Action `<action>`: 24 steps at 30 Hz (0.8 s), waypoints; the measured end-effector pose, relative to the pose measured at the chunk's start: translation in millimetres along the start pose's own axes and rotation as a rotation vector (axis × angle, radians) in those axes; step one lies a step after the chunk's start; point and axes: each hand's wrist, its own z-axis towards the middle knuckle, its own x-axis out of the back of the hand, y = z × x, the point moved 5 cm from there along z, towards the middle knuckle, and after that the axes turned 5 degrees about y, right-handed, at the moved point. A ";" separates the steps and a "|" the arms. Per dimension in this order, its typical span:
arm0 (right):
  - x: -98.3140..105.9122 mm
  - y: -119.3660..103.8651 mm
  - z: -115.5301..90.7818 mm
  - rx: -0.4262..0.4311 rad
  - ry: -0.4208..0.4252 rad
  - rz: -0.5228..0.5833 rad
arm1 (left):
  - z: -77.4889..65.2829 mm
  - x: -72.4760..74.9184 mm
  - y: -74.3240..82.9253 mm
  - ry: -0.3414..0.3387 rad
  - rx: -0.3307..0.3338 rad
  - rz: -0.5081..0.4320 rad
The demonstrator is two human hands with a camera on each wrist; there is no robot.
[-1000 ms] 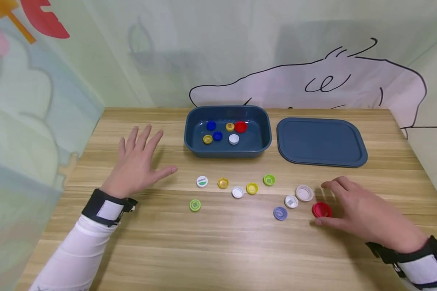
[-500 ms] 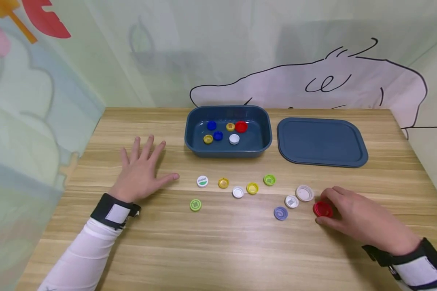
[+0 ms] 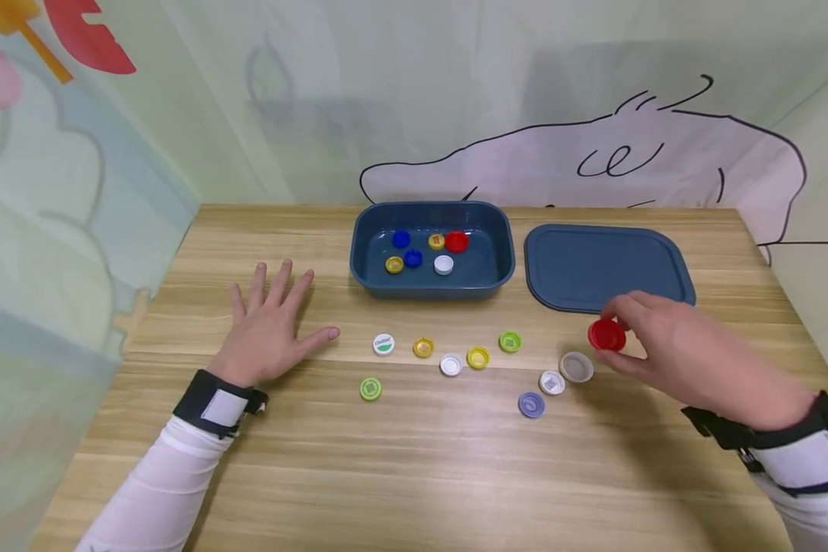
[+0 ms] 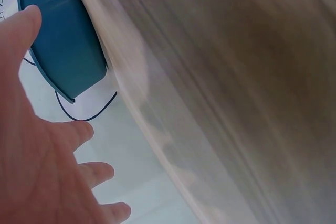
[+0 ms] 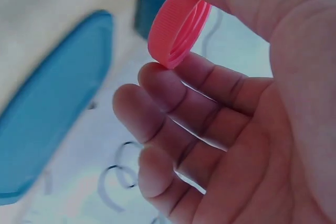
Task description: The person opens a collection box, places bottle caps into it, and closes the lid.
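My right hand (image 3: 697, 356) pinches a red bottle cap (image 3: 606, 335) between thumb and fingers, raised above the table with its hollow side showing. In the right wrist view the ridged side of the red cap (image 5: 176, 27) shows between thumb and fingertips. Just below it on the table lie a large pale cap (image 3: 576, 367), a white cap (image 3: 552, 382) and a purple cap (image 3: 531, 405). My left hand (image 3: 262, 337) lies at the left with fingers spread and holds nothing; the left wrist view shows its palm (image 4: 42, 161) side and fingers.
A dark blue box (image 3: 432, 291) at the back holds several blue, yellow, red and white caps. Its flat lid (image 3: 593, 264) lies to the right. Between the hands are scattered more caps, among them a green cap (image 3: 369, 389) and a yellow cap (image 3: 478, 357).
My right hand has closed its fingers on the red cap and lifted it off the table, away from me. The left hand has shifted slightly, then stayed put.
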 end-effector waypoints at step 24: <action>-32.5 -14.3 187.0 -0.016 -0.218 0.004 | -3.7 3.5 1.1 0.022 0.005 -0.009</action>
